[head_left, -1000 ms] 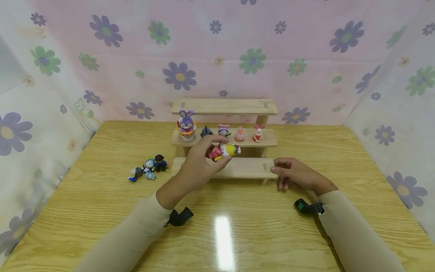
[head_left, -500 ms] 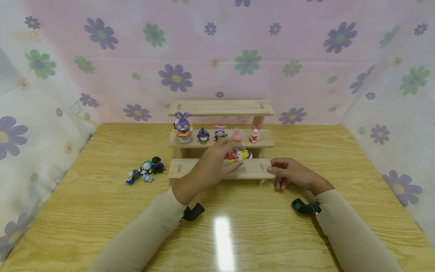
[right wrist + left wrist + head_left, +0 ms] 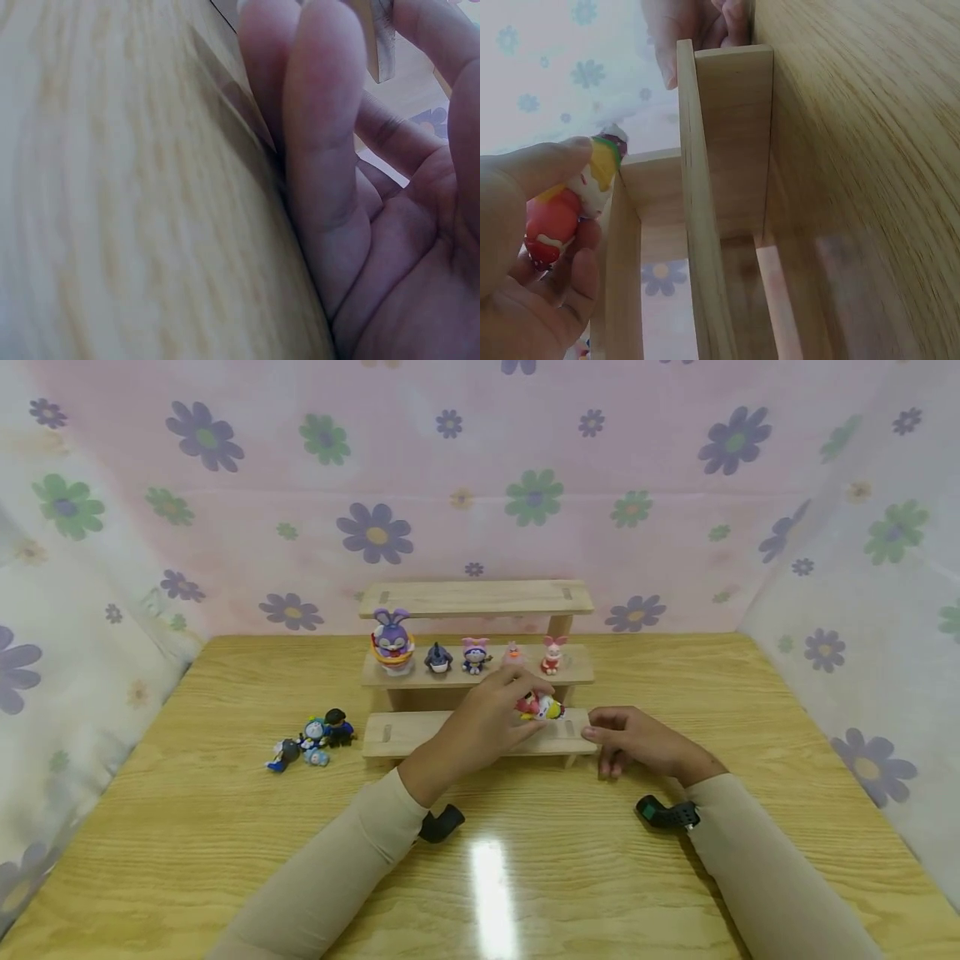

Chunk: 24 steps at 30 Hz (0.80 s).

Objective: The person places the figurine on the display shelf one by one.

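My left hand (image 3: 483,718) holds a small toy figurine (image 3: 553,707) in red, white and yellow, lying sideways between thumb and fingers. In the left wrist view the figurine (image 3: 559,214) is close to the edge of a board of the wooden display shelf (image 3: 697,202). Fingers hide part of it. My right hand (image 3: 641,743) grips the right end of the shelf's lowest step (image 3: 412,732), thumb and fingers on either side of the board. On the middle step stand a purple rabbit figure (image 3: 392,643), a dark grey figure (image 3: 438,658) and several others.
Left of the shelf, several small figures (image 3: 315,735) lie bunched on the wooden table (image 3: 225,827). The shelf's top step (image 3: 476,597) rises at the back, before a flowered cloth (image 3: 480,468). Dark wrist-worn devices (image 3: 663,814) hang below both forearms.
My left hand has carried the figurine to the right and slightly down, toward the right part of the lowest step. My right hand has stayed at the shelf's end. The view has shifted slightly.
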Each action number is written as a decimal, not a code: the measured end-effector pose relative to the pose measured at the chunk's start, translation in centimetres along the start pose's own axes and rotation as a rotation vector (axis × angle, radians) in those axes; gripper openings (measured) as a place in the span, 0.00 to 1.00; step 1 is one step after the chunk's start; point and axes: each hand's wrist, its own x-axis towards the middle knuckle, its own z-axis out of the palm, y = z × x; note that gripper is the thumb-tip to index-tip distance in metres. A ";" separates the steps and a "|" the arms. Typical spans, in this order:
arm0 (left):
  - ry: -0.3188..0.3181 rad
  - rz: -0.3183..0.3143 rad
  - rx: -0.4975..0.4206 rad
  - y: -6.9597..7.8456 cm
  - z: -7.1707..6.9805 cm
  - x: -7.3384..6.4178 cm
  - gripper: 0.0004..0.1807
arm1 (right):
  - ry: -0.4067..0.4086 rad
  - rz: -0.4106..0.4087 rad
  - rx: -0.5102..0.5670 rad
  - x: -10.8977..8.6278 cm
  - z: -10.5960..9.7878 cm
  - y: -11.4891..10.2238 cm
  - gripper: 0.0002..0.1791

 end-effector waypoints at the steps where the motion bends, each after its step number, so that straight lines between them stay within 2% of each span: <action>1: -0.003 0.008 0.002 0.0 0.1 0.0 0.21 | -0.002 -0.002 -0.001 0.0 0.0 0.0 0.28; 9: -0.070 0.038 0.061 -0.1 0.6 0.6 0.20 | -0.012 0.002 0.018 0.0 0.1 -0.2 0.29; 17: -0.131 0.063 0.170 0.3 0.7 0.8 0.26 | -0.021 -0.010 0.036 -0.1 0.0 -0.4 0.28; 24: -0.171 0.093 0.212 0.4 1.0 1.0 0.28 | -0.025 -0.014 0.046 -0.1 -0.1 -0.3 0.28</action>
